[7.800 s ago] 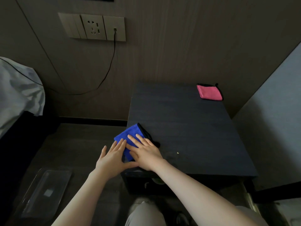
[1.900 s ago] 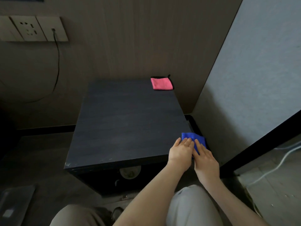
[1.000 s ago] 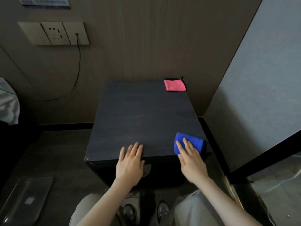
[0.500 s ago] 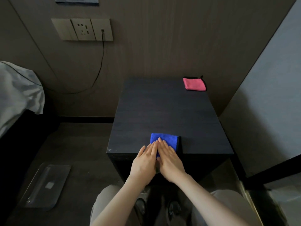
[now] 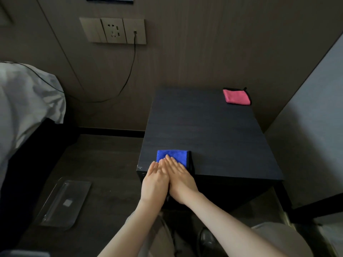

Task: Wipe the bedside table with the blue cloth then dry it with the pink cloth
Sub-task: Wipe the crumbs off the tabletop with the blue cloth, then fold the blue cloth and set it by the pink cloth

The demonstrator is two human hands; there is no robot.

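Observation:
The dark bedside table (image 5: 213, 130) stands against the wall. A folded blue cloth (image 5: 171, 155) lies flat at its near left corner. My left hand (image 5: 155, 182) and my right hand (image 5: 181, 179) lie side by side, palms down, fingers pressed on the near part of the blue cloth. The hands cover the cloth's near edge. A folded pink cloth (image 5: 236, 96) with a black border rests at the far right corner of the table, apart from both hands.
A bed with a grey sheet (image 5: 24, 108) is at the left. A clear plastic tray (image 5: 62, 203) lies on the floor left of the table. A cable (image 5: 128, 75) hangs from the wall socket (image 5: 113, 30). A grey wall (image 5: 311, 127) borders the table's right side.
The blue cloth has slid left along the table's near edge from the right corner to the left corner. My left hand joined my right hand on it.

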